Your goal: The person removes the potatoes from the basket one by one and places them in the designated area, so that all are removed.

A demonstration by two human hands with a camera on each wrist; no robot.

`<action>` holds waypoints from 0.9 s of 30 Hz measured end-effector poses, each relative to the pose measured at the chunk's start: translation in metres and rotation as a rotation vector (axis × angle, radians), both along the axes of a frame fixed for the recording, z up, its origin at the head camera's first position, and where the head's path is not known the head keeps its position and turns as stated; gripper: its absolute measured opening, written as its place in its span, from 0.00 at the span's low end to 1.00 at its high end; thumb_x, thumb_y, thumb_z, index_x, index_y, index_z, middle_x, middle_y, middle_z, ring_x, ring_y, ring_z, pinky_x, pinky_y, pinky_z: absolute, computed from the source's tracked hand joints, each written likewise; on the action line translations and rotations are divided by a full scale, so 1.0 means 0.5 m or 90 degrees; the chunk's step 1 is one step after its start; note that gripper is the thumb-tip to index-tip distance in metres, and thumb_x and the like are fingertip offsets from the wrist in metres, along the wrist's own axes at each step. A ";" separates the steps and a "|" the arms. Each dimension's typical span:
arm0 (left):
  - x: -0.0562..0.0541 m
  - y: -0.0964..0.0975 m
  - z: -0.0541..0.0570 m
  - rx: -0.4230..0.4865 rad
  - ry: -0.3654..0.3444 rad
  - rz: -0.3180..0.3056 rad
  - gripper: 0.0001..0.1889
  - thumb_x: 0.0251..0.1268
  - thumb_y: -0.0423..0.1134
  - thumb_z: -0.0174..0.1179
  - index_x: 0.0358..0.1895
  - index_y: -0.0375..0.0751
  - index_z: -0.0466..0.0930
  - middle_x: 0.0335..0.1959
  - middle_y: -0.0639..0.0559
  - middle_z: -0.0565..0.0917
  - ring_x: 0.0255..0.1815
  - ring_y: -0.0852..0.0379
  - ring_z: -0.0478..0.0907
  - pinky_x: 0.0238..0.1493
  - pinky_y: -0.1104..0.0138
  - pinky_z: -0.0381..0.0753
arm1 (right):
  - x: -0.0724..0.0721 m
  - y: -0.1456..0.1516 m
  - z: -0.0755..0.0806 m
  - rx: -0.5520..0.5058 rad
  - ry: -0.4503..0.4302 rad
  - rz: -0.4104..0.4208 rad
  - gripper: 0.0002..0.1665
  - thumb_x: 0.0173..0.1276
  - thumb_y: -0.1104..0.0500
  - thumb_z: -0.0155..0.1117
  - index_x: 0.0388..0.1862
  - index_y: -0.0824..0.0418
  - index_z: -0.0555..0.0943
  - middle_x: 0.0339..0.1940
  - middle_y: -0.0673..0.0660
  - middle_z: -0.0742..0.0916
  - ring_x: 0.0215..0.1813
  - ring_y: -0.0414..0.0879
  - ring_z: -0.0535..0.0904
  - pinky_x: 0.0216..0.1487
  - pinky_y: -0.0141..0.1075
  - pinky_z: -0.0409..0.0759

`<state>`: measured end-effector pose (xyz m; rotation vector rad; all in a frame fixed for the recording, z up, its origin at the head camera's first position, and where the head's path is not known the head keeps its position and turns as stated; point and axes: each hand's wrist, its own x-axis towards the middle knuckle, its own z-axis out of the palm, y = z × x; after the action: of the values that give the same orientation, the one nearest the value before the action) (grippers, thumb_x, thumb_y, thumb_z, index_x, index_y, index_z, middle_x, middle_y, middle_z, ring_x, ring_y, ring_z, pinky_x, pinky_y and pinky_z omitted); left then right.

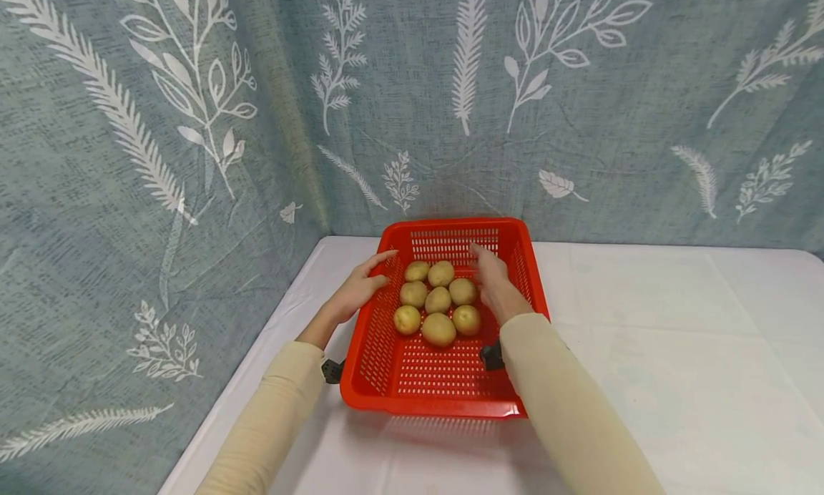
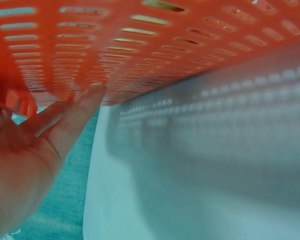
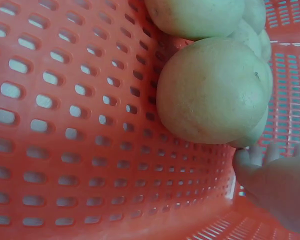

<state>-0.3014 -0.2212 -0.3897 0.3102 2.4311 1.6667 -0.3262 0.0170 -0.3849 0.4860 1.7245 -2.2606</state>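
A red perforated plastic basket (image 1: pixel 444 408) holds several yellow-brown potatoes (image 1: pixel 438 330) clustered in its middle and far part. My left hand (image 1: pixel 356 292) holds the basket's left rim, with the thumb and a finger reaching over it. Other fingers (image 2: pixel 82 112) lie against the slotted outer wall, below the rim. Inside the basket, my right hand (image 1: pixel 494 277) is to the right of the potatoes, its fingers loosely bent with nothing in them. In the right wrist view, its fingertips are close to a potato behind the large near potato (image 3: pixel 212 92).
The basket stands on a white-covered table (image 1: pixel 663 337), near its left back corner. A blue-grey curtain (image 1: pixel 412 101) with white leaf prints hangs behind and along the left. Dark wrist devices (image 1: pixel 492 355) show by both cuffs.
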 end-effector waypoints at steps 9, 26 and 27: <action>0.002 0.000 0.002 0.003 -0.007 0.005 0.31 0.67 0.27 0.41 0.74 0.39 0.54 0.75 0.43 0.52 0.64 0.39 0.64 0.56 0.52 0.71 | 0.004 0.002 -0.010 0.074 -0.079 0.088 0.31 0.74 0.53 0.49 0.71 0.63 0.62 0.68 0.66 0.67 0.66 0.58 0.65 0.63 0.49 0.64; 0.003 0.001 0.006 -0.015 -0.007 0.007 0.30 0.68 0.27 0.41 0.74 0.40 0.55 0.73 0.41 0.55 0.61 0.39 0.68 0.53 0.55 0.74 | 0.001 -0.001 -0.029 0.298 -0.014 0.187 0.05 0.63 0.65 0.62 0.35 0.65 0.75 0.35 0.55 0.76 0.40 0.50 0.72 0.46 0.41 0.75; 0.003 0.001 0.006 -0.017 -0.007 0.008 0.30 0.68 0.27 0.41 0.74 0.40 0.56 0.73 0.41 0.55 0.61 0.40 0.68 0.53 0.55 0.74 | -0.001 -0.001 -0.030 0.303 -0.010 0.192 0.08 0.64 0.65 0.62 0.40 0.66 0.76 0.39 0.57 0.77 0.43 0.50 0.73 0.49 0.42 0.75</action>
<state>-0.3000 -0.2208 -0.3869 0.2832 2.4506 1.6347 -0.3267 0.0163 -0.4001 0.3023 2.1639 -1.6362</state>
